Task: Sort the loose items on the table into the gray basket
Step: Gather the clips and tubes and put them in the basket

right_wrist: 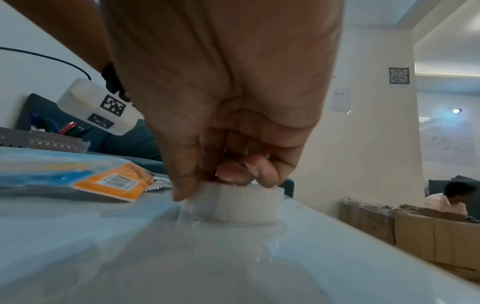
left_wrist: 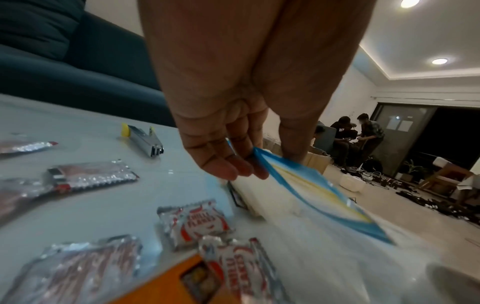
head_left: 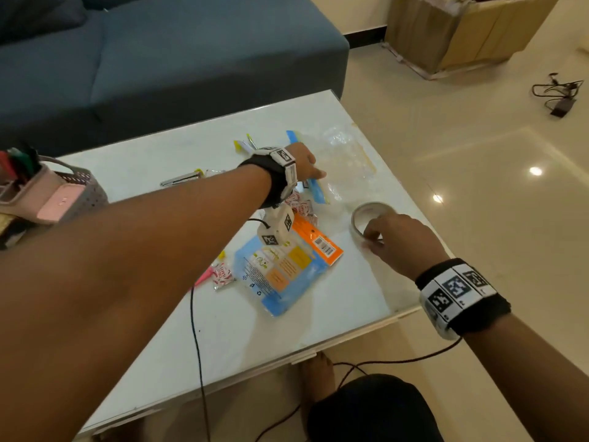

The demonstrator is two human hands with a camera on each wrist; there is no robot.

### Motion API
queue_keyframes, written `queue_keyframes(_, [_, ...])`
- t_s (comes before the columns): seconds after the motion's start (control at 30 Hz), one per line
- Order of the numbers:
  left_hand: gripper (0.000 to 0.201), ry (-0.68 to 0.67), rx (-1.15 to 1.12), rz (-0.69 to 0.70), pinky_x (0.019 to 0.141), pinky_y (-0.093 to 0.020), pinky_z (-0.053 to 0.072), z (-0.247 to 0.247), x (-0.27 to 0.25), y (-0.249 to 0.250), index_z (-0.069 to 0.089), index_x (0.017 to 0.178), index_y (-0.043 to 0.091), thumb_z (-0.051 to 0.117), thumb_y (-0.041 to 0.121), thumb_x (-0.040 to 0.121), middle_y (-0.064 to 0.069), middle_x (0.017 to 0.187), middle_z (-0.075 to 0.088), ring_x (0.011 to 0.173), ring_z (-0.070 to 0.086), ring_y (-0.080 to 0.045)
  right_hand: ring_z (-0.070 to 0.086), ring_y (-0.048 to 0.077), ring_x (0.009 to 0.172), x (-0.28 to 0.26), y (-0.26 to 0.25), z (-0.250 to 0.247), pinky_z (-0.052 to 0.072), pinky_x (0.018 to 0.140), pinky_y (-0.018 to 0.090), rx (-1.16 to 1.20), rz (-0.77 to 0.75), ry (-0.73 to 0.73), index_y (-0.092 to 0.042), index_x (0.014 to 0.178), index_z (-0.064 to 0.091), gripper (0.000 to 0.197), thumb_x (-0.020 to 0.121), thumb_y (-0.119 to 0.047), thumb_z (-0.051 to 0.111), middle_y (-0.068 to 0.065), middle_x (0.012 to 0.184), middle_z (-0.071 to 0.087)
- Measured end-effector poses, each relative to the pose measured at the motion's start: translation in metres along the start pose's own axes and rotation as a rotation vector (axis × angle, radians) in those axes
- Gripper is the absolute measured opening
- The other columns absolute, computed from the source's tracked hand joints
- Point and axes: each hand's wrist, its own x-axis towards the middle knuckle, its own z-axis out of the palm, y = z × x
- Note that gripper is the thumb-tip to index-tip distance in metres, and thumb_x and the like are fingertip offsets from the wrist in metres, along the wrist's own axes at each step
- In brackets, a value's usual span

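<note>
My left hand (head_left: 306,164) reaches across the white table (head_left: 223,330) and pinches the blue zip edge of a clear plastic bag (head_left: 347,157); in the left wrist view the thumb and fingers (left_wrist: 228,164) clamp that blue strip (left_wrist: 311,191). My right hand (head_left: 395,240) grips a roll of clear tape (head_left: 369,215) near the table's right edge, fingers curled over its rim (right_wrist: 239,201). The gray basket (head_left: 86,193) stands at the far left, holding pens and a pink item.
A blue and orange packet (head_left: 287,269), several small chilli-flake sachets (left_wrist: 194,222), a metal stapler (left_wrist: 145,142) and yellow-tipped items (head_left: 245,145) lie on the table. A blue sofa (head_left: 159,59) is behind, cardboard boxes (head_left: 462,30) and cables (head_left: 557,94) on the floor.
</note>
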Motion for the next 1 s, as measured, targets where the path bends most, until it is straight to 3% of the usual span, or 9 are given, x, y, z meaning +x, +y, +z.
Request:
queue_keyframes(0.07, [0.031,-0.019,0.142,0.026,0.092,-0.035,0.047,0.010,-0.001,0.001,0.063,0.095,0.014,0.064,0.044,0.091,-0.005,0.099,0.060,0.116,0.058,-0.030,0.064,0.021,0.079,-0.004,0.002,-0.005,0.053,0.071,0.037,0.066,0.003,0.077,-0.024,0.090,0.072,0.013,0.090,-0.034,0.064,-0.004,0.091,0.070])
queue_keyframes(0.17, [0.062,0.013,0.270,0.043,0.101,-0.038,0.045,0.026,0.001,-0.001,0.055,0.132,0.004,0.064,0.049,0.090,-0.015,0.134,0.056,0.123,0.055,-0.032,0.060,0.010,0.065,-0.013,0.005,-0.027,0.046,0.069,0.029,0.295,0.027,0.266,-0.023,0.085,0.074,0.008,0.086,-0.031,0.071,-0.008,0.080,0.069])
queue_keyframes(0.37, [0.067,0.058,0.343,0.071,0.094,-0.039,0.048,0.039,0.002,-0.004,0.048,0.131,0.011,0.070,0.053,0.083,-0.012,0.127,0.060,0.115,0.057,-0.033,0.065,0.022,0.074,0.042,-0.008,-0.063,0.048,0.076,0.030,0.234,-0.035,0.405,-0.020,0.092,0.078,0.015,0.086,-0.032,0.072,0.003,0.084,0.074])
queue_keyframes(0.53, [0.061,0.074,0.385,0.082,0.097,-0.038,0.047,0.038,-0.002,-0.003,0.053,0.128,0.013,0.067,0.053,0.085,-0.009,0.125,0.062,0.116,0.058,-0.030,0.061,0.034,0.086,0.126,-0.024,-0.046,0.047,0.075,0.035,-0.012,-0.022,0.212,-0.016,0.100,0.076,0.019,0.091,-0.024,0.062,0.013,0.099,0.068])
queue_keyframes(0.67, [0.057,0.052,0.390,0.118,0.099,-0.036,0.046,0.035,-0.005,-0.005,0.057,0.132,0.014,0.063,0.051,0.090,-0.008,0.131,0.061,0.120,0.058,-0.028,0.059,0.034,0.107,0.122,-0.021,-0.037,0.046,0.087,0.039,-0.014,-0.024,0.168,-0.012,0.119,0.066,0.035,0.090,-0.031,0.068,0.013,0.119,0.062])
queue_keyframes(0.77, [0.062,0.075,0.276,0.107,0.106,-0.034,0.040,0.025,-0.009,-0.014,0.050,0.141,0.015,0.068,0.045,0.089,-0.007,0.144,0.051,0.130,0.050,-0.026,0.062,0.031,0.089,0.093,-0.024,-0.041,0.048,0.079,0.037,0.061,0.007,0.179,-0.013,0.086,0.070,0.030,0.089,-0.043,0.067,0.012,0.092,0.067])
queue_keyframes(0.83, [0.052,0.126,0.184,0.094,0.102,-0.031,0.041,0.014,-0.014,-0.018,0.058,0.134,0.015,0.071,0.036,0.088,-0.006,0.141,0.053,0.128,0.052,-0.024,0.061,0.025,0.068,0.069,-0.027,-0.038,0.054,0.076,0.037,0.060,0.062,0.003,-0.012,0.063,0.061,0.054,0.083,-0.063,0.063,0.007,0.068,0.063])
queue_keyframes(0.9, [0.038,0.165,0.111,0.093,0.095,-0.028,0.044,-0.003,-0.027,-0.018,0.067,0.122,0.015,0.071,0.032,0.089,-0.005,0.133,0.059,0.120,0.057,-0.022,0.064,0.021,0.075,0.049,-0.031,-0.023,0.056,0.080,0.040,0.042,0.110,-0.184,-0.009,0.082,0.067,0.073,0.069,-0.081,0.059,0.007,0.081,0.068])
queue_keyframes(1.0, [0.032,0.203,0.020,0.138,0.088,-0.026,0.046,-0.028,-0.069,-0.025,0.070,0.115,0.018,0.068,0.036,0.089,-0.001,0.110,0.065,0.100,0.061,-0.014,0.061,0.024,0.098,0.026,-0.041,0.006,0.052,0.083,0.038,0.008,0.179,-0.288,-0.012,0.111,0.057,0.090,0.058,-0.084,0.067,0.005,0.109,0.059])
